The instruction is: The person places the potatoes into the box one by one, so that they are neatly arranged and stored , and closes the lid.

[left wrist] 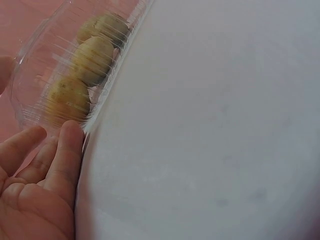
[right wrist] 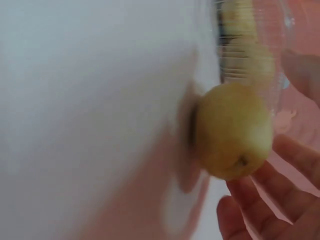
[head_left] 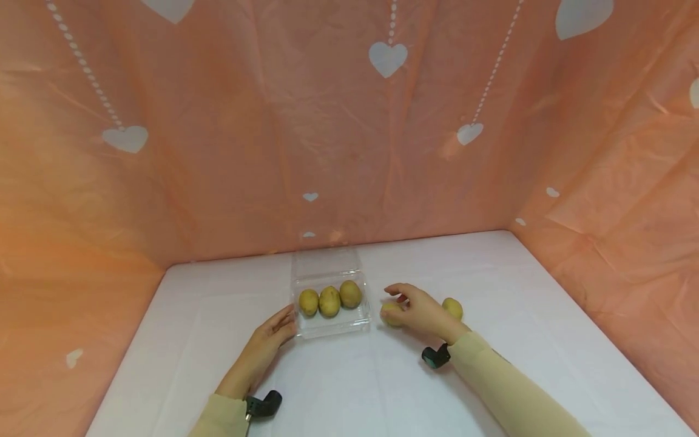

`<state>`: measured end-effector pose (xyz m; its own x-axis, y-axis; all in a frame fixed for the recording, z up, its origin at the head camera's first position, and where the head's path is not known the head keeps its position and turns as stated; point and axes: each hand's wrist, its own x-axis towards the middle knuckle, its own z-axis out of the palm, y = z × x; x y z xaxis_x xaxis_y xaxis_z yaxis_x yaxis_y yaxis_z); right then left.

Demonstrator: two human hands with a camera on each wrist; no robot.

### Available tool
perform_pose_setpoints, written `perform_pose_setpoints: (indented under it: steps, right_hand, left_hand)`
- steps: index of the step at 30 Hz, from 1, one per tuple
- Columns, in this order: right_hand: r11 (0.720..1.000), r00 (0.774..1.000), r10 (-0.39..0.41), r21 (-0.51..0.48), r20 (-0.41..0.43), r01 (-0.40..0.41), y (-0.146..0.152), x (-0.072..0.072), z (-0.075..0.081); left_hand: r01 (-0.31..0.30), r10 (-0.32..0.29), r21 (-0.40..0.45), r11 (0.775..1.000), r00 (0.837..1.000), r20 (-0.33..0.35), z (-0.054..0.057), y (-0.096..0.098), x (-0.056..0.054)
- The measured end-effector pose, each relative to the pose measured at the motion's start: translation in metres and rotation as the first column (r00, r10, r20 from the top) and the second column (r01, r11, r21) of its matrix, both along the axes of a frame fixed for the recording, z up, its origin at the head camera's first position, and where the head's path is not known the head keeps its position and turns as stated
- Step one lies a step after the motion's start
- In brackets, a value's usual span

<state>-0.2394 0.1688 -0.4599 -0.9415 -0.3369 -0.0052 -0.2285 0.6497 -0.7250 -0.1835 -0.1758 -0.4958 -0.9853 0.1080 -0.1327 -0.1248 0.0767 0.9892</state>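
In the head view, a clear plastic clamshell box [head_left: 334, 331] stands with its lid folded back, holding three yellow fruits [head_left: 329, 302] in a row. My left hand [head_left: 264, 346] rests at the box's left side; in the left wrist view its fingers [left wrist: 67, 150] reach the clear wall, fairly straight. My right hand [head_left: 423, 312] is around a single round yellow fruit [head_left: 391, 314] to the right of the box. In the right wrist view this fruit [right wrist: 233, 131] lies near the fingers [right wrist: 255, 205], with the thumb [right wrist: 302, 75] apart from it.
Another yellow fruit [head_left: 452, 308] lies on the white tabletop [head_left: 349, 388], just behind the right wrist. Orange cloth [head_left: 338, 152] with white hearts hangs behind the table and along both sides. Each wrist carries a small black camera [head_left: 264, 403].
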Motion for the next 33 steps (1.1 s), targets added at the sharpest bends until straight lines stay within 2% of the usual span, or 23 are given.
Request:
perform_pose_setpoints:
  steps: [8,33]
  right_hand:
    - [0.999,1.000,0.024,0.026,0.017,-0.024,0.009,0.005,-0.013]
    - [0.999,0.999,0.040,0.017,0.020,-0.041,0.008,0.013,-0.014]
  left_hand:
    - [0.002,-0.002,0.007,1.000,1.000,-0.001,-0.001,0.001,-0.001]
    - [-0.002,0.002,-0.003,1.000,1.000,-0.016,-0.002,0.000,0.001]
